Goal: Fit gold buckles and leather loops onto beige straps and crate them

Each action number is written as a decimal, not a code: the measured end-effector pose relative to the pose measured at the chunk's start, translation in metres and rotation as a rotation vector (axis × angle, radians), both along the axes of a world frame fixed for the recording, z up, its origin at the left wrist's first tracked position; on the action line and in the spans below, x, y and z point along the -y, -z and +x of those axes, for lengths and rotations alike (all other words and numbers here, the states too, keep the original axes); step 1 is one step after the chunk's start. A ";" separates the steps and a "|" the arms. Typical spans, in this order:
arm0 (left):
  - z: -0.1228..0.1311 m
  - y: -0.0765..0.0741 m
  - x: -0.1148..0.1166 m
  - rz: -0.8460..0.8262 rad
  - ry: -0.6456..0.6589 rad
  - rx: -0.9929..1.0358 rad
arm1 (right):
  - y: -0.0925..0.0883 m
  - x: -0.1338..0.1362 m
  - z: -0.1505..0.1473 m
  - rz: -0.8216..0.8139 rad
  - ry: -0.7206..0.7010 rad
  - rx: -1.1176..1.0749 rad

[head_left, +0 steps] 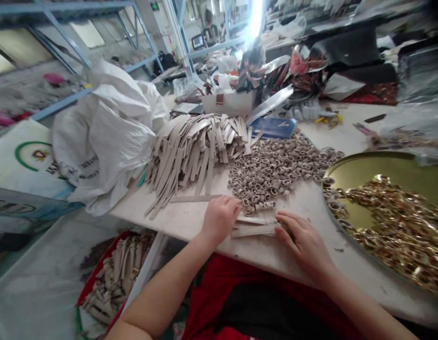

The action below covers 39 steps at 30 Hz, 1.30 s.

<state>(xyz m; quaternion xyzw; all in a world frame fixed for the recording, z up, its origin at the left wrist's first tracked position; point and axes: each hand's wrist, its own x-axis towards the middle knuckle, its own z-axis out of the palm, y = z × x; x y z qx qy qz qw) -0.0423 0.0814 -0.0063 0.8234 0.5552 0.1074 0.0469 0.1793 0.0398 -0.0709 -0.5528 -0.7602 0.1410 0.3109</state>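
Note:
My left hand (220,218) is closed, fingers curled downward, at the left end of a pale beige strap; what the fingertips hold is hidden. Across from it, my right hand (305,243) pinches the right end of the beige strap (256,231) between thumb and fingers, low over the table. A second narrow strap length lies just behind it, between the hands. Beyond my left hand spreads a large heap of flat beige strips (190,146), with one loose strip (192,199) in front. Small beige loops (275,165) are piled behind the gap between my hands.
At the right stands a round gold tray (367,160) holding shiny gold buckles (399,226) and some beige loops. A white sack (105,137) slumps at the left. Below the table edge, a red-rimmed container (94,274) holds finished-looking straps. A blue booklet (271,127) lies behind the loops.

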 end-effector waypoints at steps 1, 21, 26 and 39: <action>-0.014 -0.001 -0.008 -0.006 -0.088 -0.073 | 0.002 0.000 0.000 -0.010 0.001 -0.008; 0.031 -0.032 0.104 -0.178 0.194 0.289 | -0.080 0.059 -0.016 -0.568 -0.061 -0.690; 0.035 -0.027 0.121 -0.891 0.016 0.893 | -0.071 0.046 0.002 -0.515 -0.086 -0.653; 0.034 -0.024 0.096 -1.199 -0.374 1.390 | -0.029 -0.097 0.054 -0.045 0.119 0.454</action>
